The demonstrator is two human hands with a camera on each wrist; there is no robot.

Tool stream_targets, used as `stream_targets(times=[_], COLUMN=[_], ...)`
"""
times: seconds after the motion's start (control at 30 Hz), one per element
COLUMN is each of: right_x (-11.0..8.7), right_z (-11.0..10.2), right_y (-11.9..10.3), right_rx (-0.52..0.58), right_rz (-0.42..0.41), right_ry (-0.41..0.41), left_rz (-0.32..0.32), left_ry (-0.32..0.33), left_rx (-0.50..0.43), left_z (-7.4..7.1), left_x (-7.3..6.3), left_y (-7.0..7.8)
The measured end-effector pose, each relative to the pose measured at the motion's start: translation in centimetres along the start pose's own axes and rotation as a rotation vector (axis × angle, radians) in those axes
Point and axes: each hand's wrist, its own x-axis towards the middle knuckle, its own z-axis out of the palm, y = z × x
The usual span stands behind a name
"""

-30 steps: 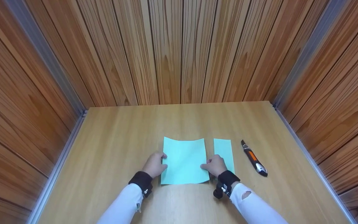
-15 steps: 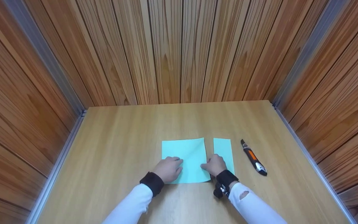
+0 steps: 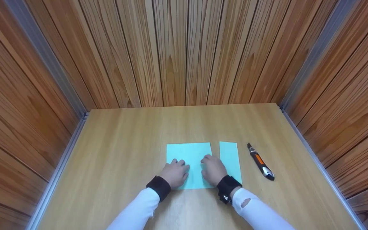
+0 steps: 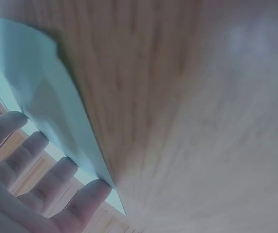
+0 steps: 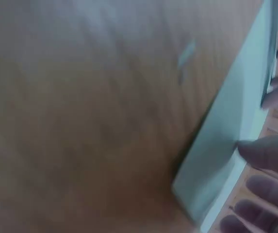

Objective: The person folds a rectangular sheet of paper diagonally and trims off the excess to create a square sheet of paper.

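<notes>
A light turquoise sheet of paper (image 3: 188, 151) lies on the wooden table in the head view. My left hand (image 3: 173, 174) rests on its lower left part; the left wrist view shows spread fingertips (image 4: 97, 190) touching the sheet. Over the right edge is my right hand (image 3: 215, 170), its fingers bent loosely. In the right wrist view, a thumb tip (image 5: 255, 153) meets the paper (image 5: 214, 150). A narrower strip of the same paper (image 3: 229, 156) lies just right of that hand, its lower left side partly covered by it.
On the right side of the table (image 3: 123, 137) lies a black and orange utility knife (image 3: 260, 162), its tip pointing away from me. Wood-panelled walls (image 3: 174, 51) enclose the back and both sides. Metal rails (image 3: 61, 163) run along the table's side edges.
My left hand has moved from gripping the sheet's left edge to resting on top of it. My right hand has let go of the right edge and slid inward. The sheet now lies flatter.
</notes>
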Motion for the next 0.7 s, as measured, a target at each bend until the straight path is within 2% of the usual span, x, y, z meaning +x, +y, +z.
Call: stream_targets(times=[0.1, 0.2, 0.43, 0.6, 0.7], right_x=[-0.1, -0.1, 0.0, 1.0, 1.8], right_z=[0.7, 0.9, 1.0, 1.0, 1.0], right_y=[-0.9, -1.8, -2.2, -1.7, -1.2], right_rx=[-0.045, -0.053, -0.082, -0.121, -0.106], right_rz=[-0.159, -0.209, -0.138, -0.087, -0.037], right_ry=[-0.064, -0.138, -0.228, -0.233, -0.23], left_rz=[0.006, 0.009, 0.031, 0.089, 0.126], left_ry=[0.01, -0.009, -0.095, -0.118, -0.141], left_rx=[0.02, 0.046, 0.036, 0.062, 0.071], left_z=[-0.1, -0.2, -0.1, 0.1, 0.1], left_x=[-0.1, -0.1, -0.6, -1.8, -2.7], left_y=[0.1, 0.1, -1.0, -2.5, -3.3])
